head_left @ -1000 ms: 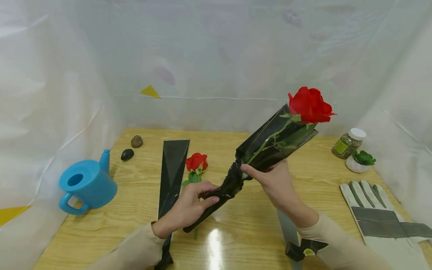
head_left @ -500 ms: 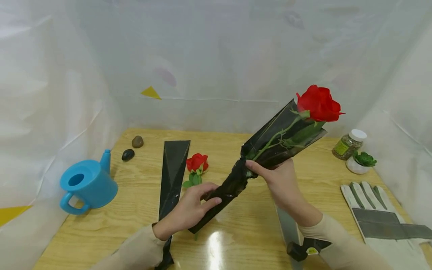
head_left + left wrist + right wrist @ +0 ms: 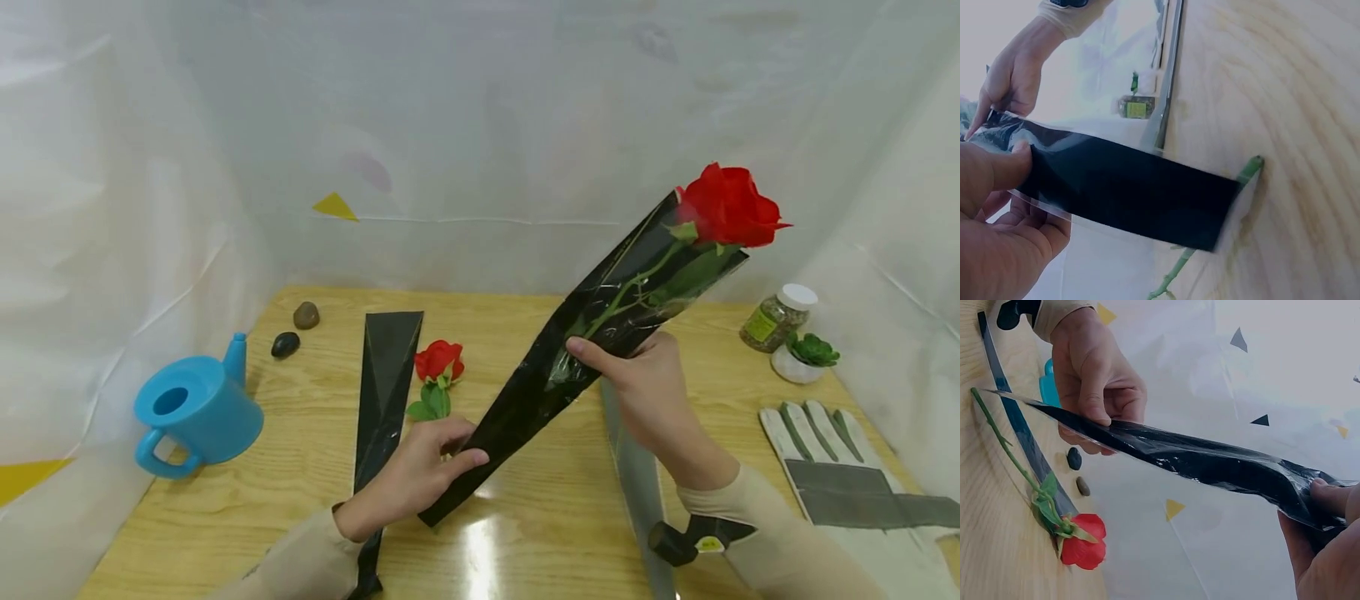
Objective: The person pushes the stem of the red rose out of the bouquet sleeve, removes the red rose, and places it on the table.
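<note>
Both hands hold a black flower sleeve [image 3: 517, 408] slantwise above the table, its lower part smooth and stretched out. A red rose [image 3: 727, 204] stands out of its wide upper end, the green stem showing through the clear front. My left hand [image 3: 422, 468] pinches the narrow lower part between thumb and fingers. Higher up, my right hand [image 3: 651, 400] grips the sleeve, thumb on the front and fingers behind. Beneath the left hand lies a second red rose [image 3: 438, 361] on the table, its stem end [image 3: 1251, 167] showing in the left wrist view.
Another black sleeve [image 3: 386, 358] lies left of the loose rose. A greyish sleeve [image 3: 637, 500] lies by the right forearm. Leftward are a blue watering can [image 3: 198, 408] and two stones [image 3: 285, 344]. To the right are a jar [image 3: 776, 318], potted succulent [image 3: 806, 360] and glove [image 3: 840, 483].
The sleeve's crumpled, bunched lower part has straightened out. My right hand and the held rose have moved up and to the right, while the left hand stays nearly in place.
</note>
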`<act>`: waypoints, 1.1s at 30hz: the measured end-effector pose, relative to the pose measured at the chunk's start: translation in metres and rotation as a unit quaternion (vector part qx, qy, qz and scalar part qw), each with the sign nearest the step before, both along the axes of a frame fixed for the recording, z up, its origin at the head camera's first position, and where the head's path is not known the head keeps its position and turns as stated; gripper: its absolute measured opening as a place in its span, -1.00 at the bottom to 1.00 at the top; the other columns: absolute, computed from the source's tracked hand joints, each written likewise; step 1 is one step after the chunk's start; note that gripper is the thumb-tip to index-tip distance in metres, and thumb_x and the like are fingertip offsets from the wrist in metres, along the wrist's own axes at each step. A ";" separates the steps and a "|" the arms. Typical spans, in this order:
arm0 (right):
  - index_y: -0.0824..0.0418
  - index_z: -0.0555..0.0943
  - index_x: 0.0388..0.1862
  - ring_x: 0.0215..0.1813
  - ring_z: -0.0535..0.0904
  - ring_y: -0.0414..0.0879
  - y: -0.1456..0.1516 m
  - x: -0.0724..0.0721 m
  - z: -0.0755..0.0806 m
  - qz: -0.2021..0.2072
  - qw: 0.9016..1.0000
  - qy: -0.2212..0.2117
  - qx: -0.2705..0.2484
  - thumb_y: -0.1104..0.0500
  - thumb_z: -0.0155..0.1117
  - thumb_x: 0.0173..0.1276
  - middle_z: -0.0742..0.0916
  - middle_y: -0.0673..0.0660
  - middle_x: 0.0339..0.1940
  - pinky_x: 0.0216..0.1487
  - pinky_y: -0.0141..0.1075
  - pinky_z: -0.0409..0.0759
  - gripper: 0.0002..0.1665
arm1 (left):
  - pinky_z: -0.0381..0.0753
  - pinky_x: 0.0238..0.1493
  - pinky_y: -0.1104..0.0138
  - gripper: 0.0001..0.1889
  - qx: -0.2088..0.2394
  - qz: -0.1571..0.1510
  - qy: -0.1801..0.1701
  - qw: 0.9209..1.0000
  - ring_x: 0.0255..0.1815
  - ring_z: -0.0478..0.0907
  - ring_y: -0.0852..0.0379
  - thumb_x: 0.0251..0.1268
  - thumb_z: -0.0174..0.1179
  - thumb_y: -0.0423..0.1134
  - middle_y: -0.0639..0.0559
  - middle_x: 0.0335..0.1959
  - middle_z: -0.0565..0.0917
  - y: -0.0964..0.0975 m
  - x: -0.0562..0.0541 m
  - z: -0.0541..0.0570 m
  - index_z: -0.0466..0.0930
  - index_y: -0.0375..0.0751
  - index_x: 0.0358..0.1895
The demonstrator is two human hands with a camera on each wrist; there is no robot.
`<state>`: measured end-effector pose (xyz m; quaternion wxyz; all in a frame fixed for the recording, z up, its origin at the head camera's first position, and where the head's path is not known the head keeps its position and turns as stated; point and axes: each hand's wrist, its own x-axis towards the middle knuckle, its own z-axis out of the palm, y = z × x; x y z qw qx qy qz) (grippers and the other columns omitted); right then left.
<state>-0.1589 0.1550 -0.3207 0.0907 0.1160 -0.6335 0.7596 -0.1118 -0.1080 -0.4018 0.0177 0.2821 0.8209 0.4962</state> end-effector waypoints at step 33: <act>0.35 0.53 0.14 0.00 0.60 0.05 0.009 -0.003 0.012 -0.024 0.999 0.029 -0.009 0.41 0.44 0.22 0.67 0.23 -0.04 -0.04 -0.25 0.62 -0.50 | 0.62 -0.29 0.31 -0.84 0.026 -0.022 -0.089 0.995 -0.31 0.63 0.21 0.34 0.28 -0.34 0.23 -0.23 0.70 -0.004 -0.001 -0.006 0.73 -0.02 -0.11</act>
